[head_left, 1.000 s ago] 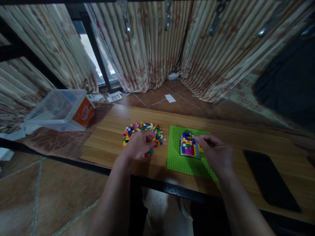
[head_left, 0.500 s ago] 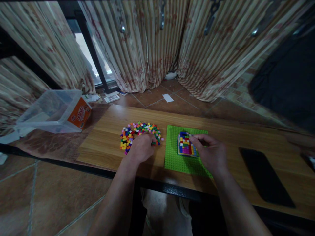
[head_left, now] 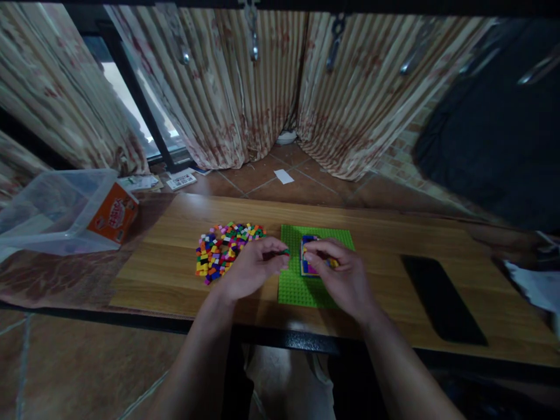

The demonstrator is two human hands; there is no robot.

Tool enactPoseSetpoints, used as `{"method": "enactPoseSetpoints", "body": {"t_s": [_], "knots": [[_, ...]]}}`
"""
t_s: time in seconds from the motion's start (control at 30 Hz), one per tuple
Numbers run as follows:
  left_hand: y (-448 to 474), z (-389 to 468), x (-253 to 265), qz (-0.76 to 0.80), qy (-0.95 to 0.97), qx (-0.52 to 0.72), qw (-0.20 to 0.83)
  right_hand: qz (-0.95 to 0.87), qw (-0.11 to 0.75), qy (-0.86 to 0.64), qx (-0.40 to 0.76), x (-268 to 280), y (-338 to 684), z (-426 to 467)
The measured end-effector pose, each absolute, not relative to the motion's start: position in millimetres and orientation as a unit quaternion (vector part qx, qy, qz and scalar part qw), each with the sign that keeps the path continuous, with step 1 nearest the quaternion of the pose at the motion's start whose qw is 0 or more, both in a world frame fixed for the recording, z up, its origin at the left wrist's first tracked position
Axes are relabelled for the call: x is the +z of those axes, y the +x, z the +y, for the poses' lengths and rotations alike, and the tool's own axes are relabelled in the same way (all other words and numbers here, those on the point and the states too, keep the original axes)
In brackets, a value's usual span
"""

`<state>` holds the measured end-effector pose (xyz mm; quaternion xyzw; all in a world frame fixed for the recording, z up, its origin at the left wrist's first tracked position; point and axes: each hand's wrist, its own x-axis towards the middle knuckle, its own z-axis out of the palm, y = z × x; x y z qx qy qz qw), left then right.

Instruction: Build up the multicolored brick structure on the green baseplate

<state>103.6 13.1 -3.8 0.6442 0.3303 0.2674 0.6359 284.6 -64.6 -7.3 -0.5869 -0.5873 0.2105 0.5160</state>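
Note:
My left hand [head_left: 251, 267] is closed in a pinch on a small green building brick [head_left: 286, 252], at the left edge of the green baseplate [head_left: 297, 293]. A low, many-coloured block of bricks [head_left: 310, 270] stands on the baseplate, partly covered by my right hand [head_left: 345, 274]. The thumb and forefinger of that hand are pressed together just above the block; what lies between them is too small to make out. A loose pile of coloured bricks [head_left: 214, 254] lies on the wooden tabletop left of the baseplate, partly behind my left hand.
A clear plastic box [head_left: 56, 233] with an orange label stands at the far left. To the right of the baseplate lies a flat black slab [head_left: 441, 300]. White paper or plastic [head_left: 531, 286] is at the right end of the tabletop [head_left: 153, 262].
My left hand has left the brick pile and moved right to the baseplate, with a green brick in its fingers. My right hand stays over the block. The camera view has shifted.

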Motion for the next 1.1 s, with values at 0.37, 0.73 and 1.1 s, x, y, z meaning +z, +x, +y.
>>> {"method": "enactPoseSetpoints", "body": {"t_s": [0.37,0.73,1.1], "knots": [[117.1,10.9,-2.0,0.282,0.525,0.257,0.761,-0.653,0.493,-0.526,0.233,-2.2,284.8,-67.0],[122.1,12.1,-3.0,0.357,0.55,0.253,0.711,-0.588,0.502,-0.589,0.235,-4.5,310.6,-70.1],[129.7,13.1,-17.3,0.382,0.639,0.244,0.622,-0.64,0.38,-0.646,0.168,-7.2,322.1,-73.3]]}}
